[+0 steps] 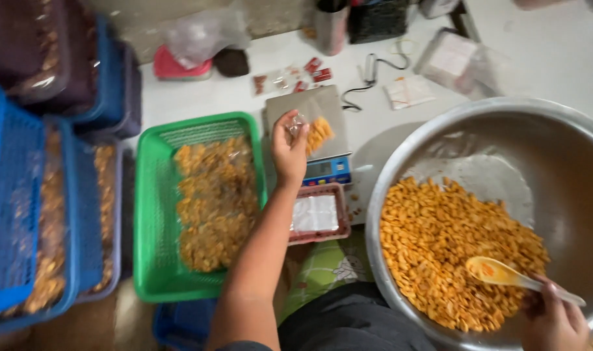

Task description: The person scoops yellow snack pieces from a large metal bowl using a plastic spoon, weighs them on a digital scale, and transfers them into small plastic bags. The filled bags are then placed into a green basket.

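The left hand (289, 151) holds a small clear bag (313, 132) on the scale (313, 130), best kept upright, while the right hand (551, 320) grips the spoon (504, 273).

Left hand (289, 151) raised just over the scale (309, 123), forearm stretched forward, fingers pinched shut on a small clear bag. Right hand (552, 320) well right of the scale, low, fist closed round a spoon handle.

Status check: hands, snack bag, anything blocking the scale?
Left hand holds small clear snack bag on grey digital scale. Right hand grips yellow plastic spoon in steel bowl. Scale unobstructed.
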